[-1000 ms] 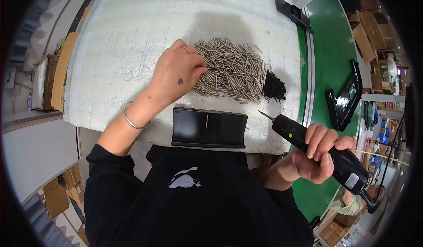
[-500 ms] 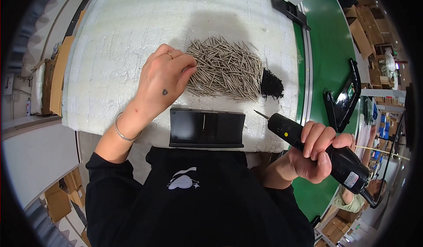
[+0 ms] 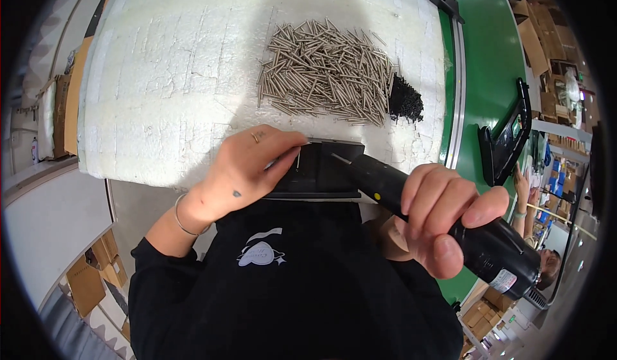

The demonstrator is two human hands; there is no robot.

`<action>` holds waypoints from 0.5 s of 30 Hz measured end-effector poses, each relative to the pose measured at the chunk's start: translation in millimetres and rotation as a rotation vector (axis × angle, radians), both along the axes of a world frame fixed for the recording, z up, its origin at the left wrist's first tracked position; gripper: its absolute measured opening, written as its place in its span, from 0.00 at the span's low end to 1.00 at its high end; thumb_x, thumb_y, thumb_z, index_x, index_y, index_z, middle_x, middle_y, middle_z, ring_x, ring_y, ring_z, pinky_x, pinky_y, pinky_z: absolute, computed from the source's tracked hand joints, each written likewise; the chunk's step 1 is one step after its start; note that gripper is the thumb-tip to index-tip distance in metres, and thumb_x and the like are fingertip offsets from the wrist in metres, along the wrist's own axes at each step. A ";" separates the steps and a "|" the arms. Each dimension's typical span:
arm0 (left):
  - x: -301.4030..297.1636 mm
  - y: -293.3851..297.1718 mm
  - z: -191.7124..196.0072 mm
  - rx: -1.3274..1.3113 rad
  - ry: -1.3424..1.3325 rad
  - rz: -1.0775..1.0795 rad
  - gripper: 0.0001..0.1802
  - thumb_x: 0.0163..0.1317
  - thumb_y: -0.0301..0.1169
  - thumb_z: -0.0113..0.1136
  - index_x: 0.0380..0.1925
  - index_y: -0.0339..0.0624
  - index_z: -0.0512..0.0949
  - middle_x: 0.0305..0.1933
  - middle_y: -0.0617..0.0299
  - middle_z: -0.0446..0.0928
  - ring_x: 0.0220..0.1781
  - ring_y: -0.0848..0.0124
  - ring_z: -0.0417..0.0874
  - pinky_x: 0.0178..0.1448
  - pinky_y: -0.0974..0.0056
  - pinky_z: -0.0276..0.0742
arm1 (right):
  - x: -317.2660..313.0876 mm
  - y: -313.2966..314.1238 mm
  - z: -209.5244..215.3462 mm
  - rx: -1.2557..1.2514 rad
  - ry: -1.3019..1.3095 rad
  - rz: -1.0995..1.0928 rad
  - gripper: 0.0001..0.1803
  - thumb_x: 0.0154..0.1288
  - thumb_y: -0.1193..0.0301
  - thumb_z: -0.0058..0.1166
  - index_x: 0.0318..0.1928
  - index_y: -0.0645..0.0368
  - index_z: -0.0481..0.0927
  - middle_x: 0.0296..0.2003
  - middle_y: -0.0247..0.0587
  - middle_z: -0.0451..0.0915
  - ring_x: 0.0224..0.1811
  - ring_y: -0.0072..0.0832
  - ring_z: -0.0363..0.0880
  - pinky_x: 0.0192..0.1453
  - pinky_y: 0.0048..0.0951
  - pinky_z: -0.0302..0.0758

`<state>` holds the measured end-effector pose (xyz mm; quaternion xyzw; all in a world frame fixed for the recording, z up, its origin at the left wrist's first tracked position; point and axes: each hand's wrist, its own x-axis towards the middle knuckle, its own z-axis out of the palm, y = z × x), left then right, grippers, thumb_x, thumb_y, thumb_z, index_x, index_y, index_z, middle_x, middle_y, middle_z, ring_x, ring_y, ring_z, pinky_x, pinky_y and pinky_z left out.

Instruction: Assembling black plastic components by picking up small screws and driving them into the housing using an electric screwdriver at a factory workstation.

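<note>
My left hand (image 3: 241,167) is over the left part of a black rectangular fixture (image 3: 337,183) at the front of the padded surface. Its thumb and forefinger are pinched at the fixture's far edge on a thin metal pin, of which only a bright bit shows. Another metal pin (image 3: 298,159) lies in the fixture, partly behind the fingers. My right hand (image 3: 447,215) is wrapped around a black corded electric screwdriver (image 3: 379,181), whose bit points left over the fixture's right half. Beyond lies a large pile of silvery metal pins (image 3: 328,71), with small black screws (image 3: 406,100) heaped beside it.
The white padded surface (image 3: 167,84) fills the middle. To its right runs a green tabletop (image 3: 479,71) with a black angled part (image 3: 504,141) on it. A co-worker's arm (image 3: 522,190) shows at the far right. Cardboard boxes (image 3: 99,270) stand at lower left.
My left hand has come from the pin pile down to the fixture. My right hand has swung the screwdriver leftward, so its bit is now over the fixture.
</note>
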<state>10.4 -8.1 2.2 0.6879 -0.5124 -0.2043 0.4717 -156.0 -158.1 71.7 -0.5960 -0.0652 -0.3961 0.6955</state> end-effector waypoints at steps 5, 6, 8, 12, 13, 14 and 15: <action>-3.0 -0.2 -14.5 -0.169 -0.308 -0.001 0.11 0.45 0.20 0.68 0.31 0.38 0.81 0.32 0.60 0.79 0.38 0.59 0.80 0.36 0.61 0.77 | 4.9 0.7 -3.7 -0.065 0.048 0.068 0.20 0.51 0.83 0.55 0.41 0.55 0.62 0.20 0.34 0.72 0.18 0.27 0.72 0.26 0.32 0.72; -3.0 -0.8 -14.2 -0.170 -0.303 -0.002 0.11 0.45 0.20 0.68 0.31 0.38 0.81 0.32 0.60 0.79 0.38 0.59 0.80 0.36 0.61 0.77 | 5.2 0.7 -3.5 -0.065 0.053 0.067 0.20 0.51 0.83 0.55 0.41 0.55 0.62 0.20 0.34 0.72 0.18 0.27 0.72 0.26 0.32 0.72; -2.9 -0.7 -13.8 -0.117 -0.297 -0.003 0.12 0.42 0.21 0.69 0.30 0.39 0.81 0.31 0.63 0.78 0.40 0.60 0.78 0.37 0.62 0.77 | 7.2 1.0 -4.7 -0.073 0.072 0.076 0.21 0.50 0.84 0.55 0.41 0.55 0.62 0.21 0.35 0.72 0.18 0.28 0.72 0.26 0.32 0.72; -6.1 -4.8 -20.0 -0.140 -0.259 0.032 0.11 0.41 0.21 0.69 0.28 0.39 0.81 0.30 0.63 0.77 0.38 0.60 0.77 0.38 0.62 0.76 | 9.4 1.5 -6.0 -0.070 0.089 0.076 0.20 0.50 0.85 0.55 0.41 0.56 0.63 0.21 0.36 0.73 0.19 0.28 0.72 0.26 0.33 0.72; -6.6 -5.6 -19.7 -0.139 -0.254 0.038 0.11 0.41 0.21 0.69 0.28 0.39 0.81 0.30 0.63 0.77 0.38 0.60 0.77 0.38 0.62 0.76 | 9.9 1.1 -7.2 -0.063 0.083 0.085 0.20 0.50 0.85 0.55 0.41 0.56 0.63 0.21 0.36 0.73 0.19 0.29 0.73 0.27 0.33 0.72; -6.9 -6.0 -19.7 -0.139 -0.248 0.044 0.11 0.40 0.21 0.69 0.27 0.39 0.81 0.30 0.62 0.77 0.38 0.60 0.77 0.37 0.62 0.76 | 10.3 1.0 -8.1 -0.056 0.076 0.095 0.19 0.50 0.85 0.55 0.41 0.56 0.64 0.21 0.36 0.73 0.19 0.29 0.73 0.27 0.33 0.72; -7.0 -6.1 -20.2 -0.138 -0.246 0.045 0.11 0.40 0.21 0.69 0.27 0.39 0.81 0.30 0.62 0.77 0.38 0.60 0.77 0.37 0.62 0.76 | 11.0 1.7 -8.8 -0.056 0.078 0.096 0.19 0.50 0.85 0.55 0.41 0.56 0.64 0.21 0.36 0.73 0.19 0.29 0.73 0.27 0.33 0.72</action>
